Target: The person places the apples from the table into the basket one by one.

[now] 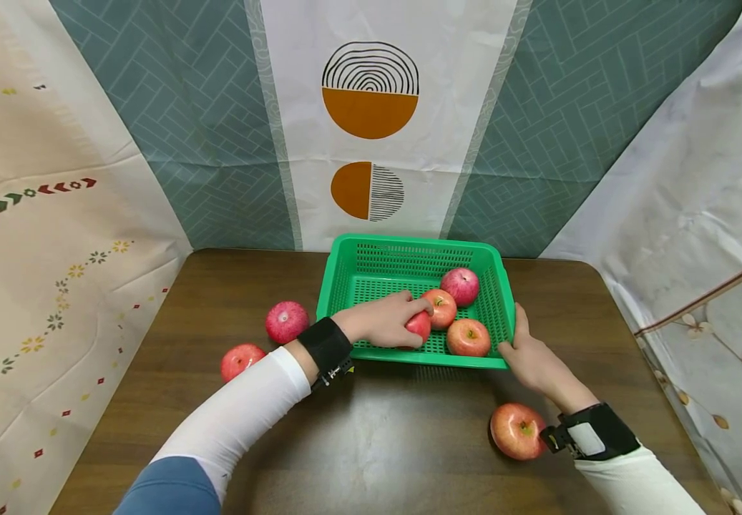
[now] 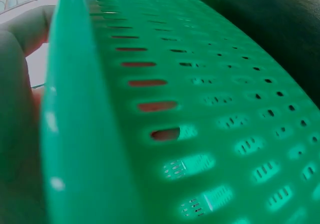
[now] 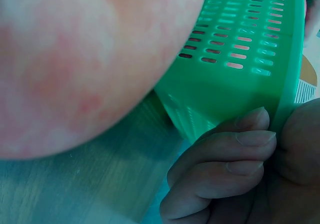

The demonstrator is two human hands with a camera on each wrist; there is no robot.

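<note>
A green plastic basket with slotted walls stands toward the back of the table. Inside it, my left hand grips a red apple from above, its fingers curled over the fruit. Beside that apple lie an orange-red apple, a dark pink apple and a paler apple. At the basket's front right corner my right hand pinches the rim. In the right wrist view its fingers curl against the outer wall, the thumb across the rim. The basket wall hides most of the left hand in the left wrist view.
On the brown wooden table, a dark pink apple and a red apple lie left of the basket, near the left forearm. A large apple sits beside the right wrist. Patterned cloth hangs behind the table.
</note>
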